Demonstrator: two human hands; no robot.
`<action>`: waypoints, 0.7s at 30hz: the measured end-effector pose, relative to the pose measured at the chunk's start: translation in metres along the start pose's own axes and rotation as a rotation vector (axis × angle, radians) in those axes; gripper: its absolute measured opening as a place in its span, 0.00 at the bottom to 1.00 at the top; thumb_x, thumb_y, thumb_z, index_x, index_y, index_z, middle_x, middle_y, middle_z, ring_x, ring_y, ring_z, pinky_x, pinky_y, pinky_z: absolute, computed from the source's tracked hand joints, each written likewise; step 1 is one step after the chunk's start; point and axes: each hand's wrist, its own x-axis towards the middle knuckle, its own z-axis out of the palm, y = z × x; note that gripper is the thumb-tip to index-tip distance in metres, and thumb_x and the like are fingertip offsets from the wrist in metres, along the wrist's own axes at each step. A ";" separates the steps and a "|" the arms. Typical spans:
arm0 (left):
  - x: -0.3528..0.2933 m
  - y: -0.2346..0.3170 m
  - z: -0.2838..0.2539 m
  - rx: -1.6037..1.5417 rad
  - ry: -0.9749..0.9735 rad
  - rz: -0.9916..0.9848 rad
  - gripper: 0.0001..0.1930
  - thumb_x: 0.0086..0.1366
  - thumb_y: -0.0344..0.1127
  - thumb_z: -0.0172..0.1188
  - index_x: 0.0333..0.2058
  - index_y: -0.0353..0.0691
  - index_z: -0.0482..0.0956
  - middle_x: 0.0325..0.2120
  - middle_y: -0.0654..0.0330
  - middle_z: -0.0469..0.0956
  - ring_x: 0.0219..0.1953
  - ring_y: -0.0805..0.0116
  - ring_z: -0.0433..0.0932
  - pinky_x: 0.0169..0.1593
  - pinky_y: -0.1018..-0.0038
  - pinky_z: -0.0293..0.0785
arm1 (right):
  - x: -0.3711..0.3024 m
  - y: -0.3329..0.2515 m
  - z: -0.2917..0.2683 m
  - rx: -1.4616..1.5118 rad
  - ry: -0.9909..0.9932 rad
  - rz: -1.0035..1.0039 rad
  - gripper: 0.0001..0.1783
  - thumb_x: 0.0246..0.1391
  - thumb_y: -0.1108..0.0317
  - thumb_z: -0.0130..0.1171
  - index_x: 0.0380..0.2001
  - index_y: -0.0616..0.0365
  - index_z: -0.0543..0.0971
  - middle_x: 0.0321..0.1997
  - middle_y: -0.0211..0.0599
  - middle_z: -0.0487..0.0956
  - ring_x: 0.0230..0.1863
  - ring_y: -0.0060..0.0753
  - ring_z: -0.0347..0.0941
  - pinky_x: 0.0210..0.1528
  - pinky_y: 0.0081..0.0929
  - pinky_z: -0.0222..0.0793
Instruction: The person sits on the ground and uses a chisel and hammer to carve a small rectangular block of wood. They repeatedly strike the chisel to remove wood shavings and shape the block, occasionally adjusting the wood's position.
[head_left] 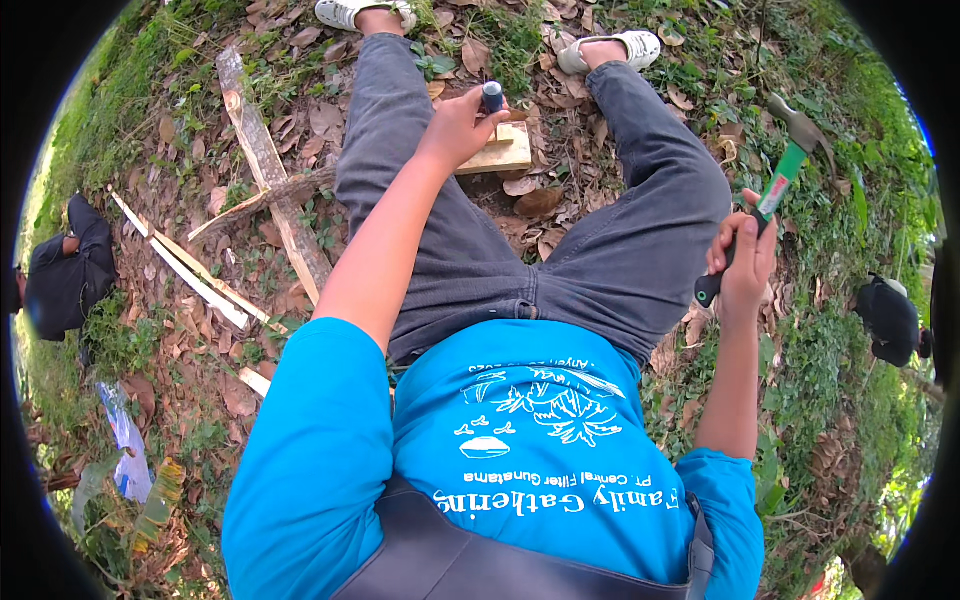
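Note:
My left hand (pixel 460 128) is closed round a chisel (pixel 492 96), its dark handle upright and its pale round end showing above my fingers. The chisel's lower part is hidden behind the hand. Under it, between my legs, lies a pale wooden block (pixel 512 152) with a smaller wood piece on top. Out to the right, my right hand (pixel 742 258) grips a claw hammer (pixel 782 178) by its black handle. The hammer's green shaft slants up and right to the metal head, raised apart from the chisel.
On the left, a long rough branch (pixel 265 165) lies crossed by a shorter stick (pixel 250 208). Split pale wood strips (pixel 195 275) rest nearby on leaf-strewn ground. Partly visible people in dark clothes (pixel 75 270) are at the left rim and right rim. Grass borders both sides.

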 end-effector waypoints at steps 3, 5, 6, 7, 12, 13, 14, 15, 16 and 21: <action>0.003 0.006 -0.005 0.083 -0.061 -0.065 0.13 0.67 0.35 0.68 0.45 0.34 0.80 0.37 0.52 0.87 0.42 0.63 0.88 0.46 0.68 0.82 | 0.008 -0.008 0.068 -0.165 -0.304 0.084 0.20 0.74 0.64 0.50 0.65 0.58 0.68 0.27 0.22 0.68 0.23 0.11 0.60 0.24 0.17 0.61; 0.007 0.007 -0.004 0.089 -0.059 -0.044 0.13 0.67 0.35 0.67 0.46 0.34 0.80 0.36 0.52 0.87 0.43 0.60 0.88 0.47 0.67 0.82 | 0.014 0.017 0.095 -0.289 -0.439 0.100 0.18 0.72 0.65 0.54 0.61 0.59 0.73 0.27 0.24 0.71 0.25 0.13 0.62 0.29 0.19 0.61; 0.009 0.003 -0.003 0.046 -0.066 -0.039 0.13 0.66 0.35 0.68 0.45 0.35 0.80 0.36 0.51 0.87 0.42 0.58 0.88 0.46 0.66 0.82 | 0.017 0.028 0.105 -0.344 -0.473 0.066 0.18 0.72 0.65 0.54 0.60 0.60 0.74 0.29 0.26 0.73 0.27 0.15 0.63 0.30 0.20 0.62; 0.015 0.030 -0.007 0.156 -0.144 -0.109 0.13 0.66 0.35 0.68 0.44 0.35 0.80 0.36 0.52 0.87 0.41 0.56 0.87 0.45 0.66 0.82 | 0.021 0.036 0.108 -0.408 -0.484 0.043 0.18 0.71 0.65 0.55 0.60 0.61 0.75 0.30 0.28 0.75 0.28 0.16 0.64 0.32 0.22 0.63; 0.004 -0.013 -0.001 0.022 -0.007 0.104 0.17 0.66 0.43 0.69 0.41 0.36 0.76 0.27 0.46 0.81 0.32 0.45 0.83 0.35 0.59 0.76 | 0.036 -0.031 0.134 -0.418 -0.489 -0.119 0.19 0.72 0.63 0.55 0.61 0.61 0.75 0.29 0.27 0.74 0.29 0.15 0.63 0.32 0.21 0.62; 0.002 -0.014 -0.001 0.006 -0.003 0.113 0.17 0.66 0.43 0.69 0.41 0.36 0.76 0.27 0.46 0.82 0.32 0.46 0.83 0.35 0.59 0.76 | 0.037 -0.043 0.134 -0.370 -0.477 -0.150 0.19 0.73 0.64 0.53 0.61 0.61 0.75 0.27 0.25 0.71 0.28 0.13 0.60 0.30 0.19 0.58; 0.001 -0.015 -0.003 -0.047 -0.010 0.089 0.16 0.66 0.42 0.69 0.41 0.36 0.76 0.28 0.46 0.82 0.32 0.47 0.83 0.35 0.61 0.76 | 0.036 -0.056 0.136 -0.339 -0.450 -0.198 0.19 0.74 0.64 0.52 0.61 0.60 0.75 0.26 0.24 0.70 0.27 0.12 0.60 0.29 0.19 0.56; 0.000 -0.016 -0.006 -0.038 -0.013 0.077 0.16 0.66 0.41 0.69 0.41 0.36 0.76 0.28 0.46 0.82 0.32 0.47 0.83 0.35 0.61 0.76 | 0.035 -0.063 0.139 -0.308 -0.423 -0.245 0.19 0.74 0.64 0.51 0.61 0.60 0.75 0.25 0.23 0.68 0.26 0.11 0.59 0.28 0.18 0.54; -0.003 -0.017 -0.008 -0.027 -0.016 0.063 0.16 0.66 0.41 0.69 0.41 0.36 0.76 0.28 0.47 0.82 0.32 0.47 0.83 0.35 0.62 0.76 | 0.033 -0.059 0.142 -0.305 -0.423 -0.252 0.19 0.74 0.64 0.51 0.61 0.60 0.74 0.25 0.25 0.69 0.26 0.12 0.60 0.28 0.20 0.56; 0.007 -0.007 -0.009 0.008 -0.127 0.064 0.13 0.67 0.33 0.68 0.46 0.34 0.79 0.38 0.53 0.87 0.43 0.63 0.87 0.48 0.69 0.82 | 0.049 0.026 0.130 -0.706 -0.511 -0.345 0.19 0.72 0.65 0.53 0.60 0.63 0.73 0.22 0.36 0.72 0.24 0.21 0.65 0.29 0.27 0.63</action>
